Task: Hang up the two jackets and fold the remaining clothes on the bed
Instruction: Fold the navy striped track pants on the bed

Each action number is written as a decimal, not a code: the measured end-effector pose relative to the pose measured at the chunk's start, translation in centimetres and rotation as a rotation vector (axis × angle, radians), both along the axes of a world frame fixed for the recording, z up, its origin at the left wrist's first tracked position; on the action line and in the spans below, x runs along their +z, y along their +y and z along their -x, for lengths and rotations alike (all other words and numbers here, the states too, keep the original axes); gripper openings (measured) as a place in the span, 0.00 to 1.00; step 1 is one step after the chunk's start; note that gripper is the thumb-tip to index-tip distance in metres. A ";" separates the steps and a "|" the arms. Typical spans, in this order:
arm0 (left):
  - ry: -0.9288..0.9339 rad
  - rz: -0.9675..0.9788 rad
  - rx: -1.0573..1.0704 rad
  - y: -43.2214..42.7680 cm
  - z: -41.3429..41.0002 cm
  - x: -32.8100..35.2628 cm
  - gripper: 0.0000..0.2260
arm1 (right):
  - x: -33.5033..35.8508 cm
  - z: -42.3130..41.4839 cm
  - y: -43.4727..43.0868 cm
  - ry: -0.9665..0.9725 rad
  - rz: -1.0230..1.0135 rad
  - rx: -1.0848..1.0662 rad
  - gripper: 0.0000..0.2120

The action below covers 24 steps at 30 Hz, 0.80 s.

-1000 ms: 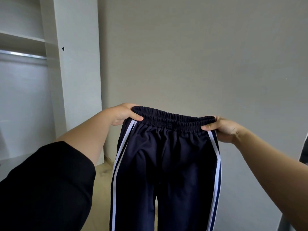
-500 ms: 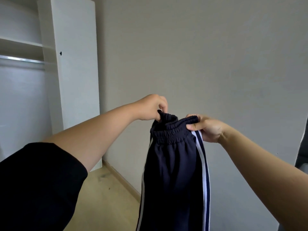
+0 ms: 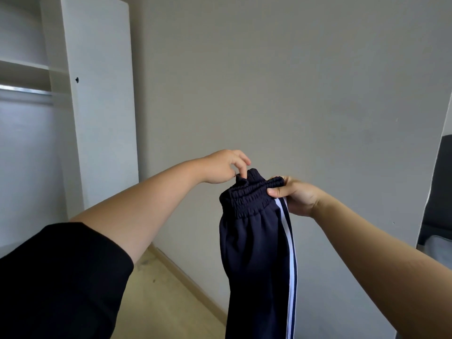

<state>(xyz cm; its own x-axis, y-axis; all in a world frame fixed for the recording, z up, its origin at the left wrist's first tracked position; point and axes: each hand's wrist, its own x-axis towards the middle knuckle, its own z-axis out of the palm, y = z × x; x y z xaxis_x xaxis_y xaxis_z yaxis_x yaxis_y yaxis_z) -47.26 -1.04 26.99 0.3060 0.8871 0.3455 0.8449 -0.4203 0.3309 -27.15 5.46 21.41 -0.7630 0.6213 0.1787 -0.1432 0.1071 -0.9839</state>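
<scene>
Right up close, a black sleeve (image 3: 56, 277) is filling the lower left corner, and the bare left forearm is reaching out from it. On the other side, the right forearm is stretching in from the lower right. Between them, a pair of navy track pants (image 3: 256, 253) is hanging straight down in mid-air, doubled over lengthwise, with a white side stripe (image 3: 289, 265) running down the right edge and out of the bottom of the view. The right hand (image 3: 297, 199) is gripping the bunched elastic waistband (image 3: 249, 194) at its right end, thumb pressing on the front. The left hand (image 3: 225, 167) is pinching the top left of that waistband with its fingertips, the other fingers loosely curled above the cloth. The two hands are sitting near each other, with the gathered band between them.

Beyond the pants, pale wooden floor (image 3: 156, 289) is running to a skirting board along a plain grey wall (image 3: 281, 81). Far left, a white open wardrobe (image 3: 97, 94) is standing with a shelf and a metal hanging rail (image 3: 24, 90). At the far right edge, something dark is showing, too cut off to identify.
</scene>
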 end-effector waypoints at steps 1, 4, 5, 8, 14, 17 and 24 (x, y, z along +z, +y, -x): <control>-0.002 0.085 0.007 -0.1 0.0 -0.1 0.14 | -0.2 -0.1 0.0 0.022 0.004 -0.052 0.11; -0.140 0.331 0.011 -0.5 -0.6 -1.0 0.10 | -0.7 -0.2 0.3 0.108 -0.002 -0.195 0.09; -0.189 0.388 0.013 -0.6 -0.7 -1.4 0.10 | -0.8 -0.2 0.3 0.138 -0.005 -0.221 0.08; -0.282 0.458 -0.020 -0.2 -1.1 -2.9 0.11 | -1.2 -0.2 0.4 0.176 -0.018 -0.278 0.08; -0.157 0.262 -0.046 0.2 -1.4 -3.5 0.07 | -1.0 -1.5 0.3 0.032 -0.099 -0.259 0.11; -0.063 0.224 -0.040 0.1 -2.0 -3.0 0.08 | -0.5 -2.2 0.1 -0.058 -0.079 -0.164 0.17; -0.031 0.232 -0.098 0.3 -3.0 -2.4 0.14 | -0.4 -3.3 -0.1 -0.121 0.044 0.000 0.34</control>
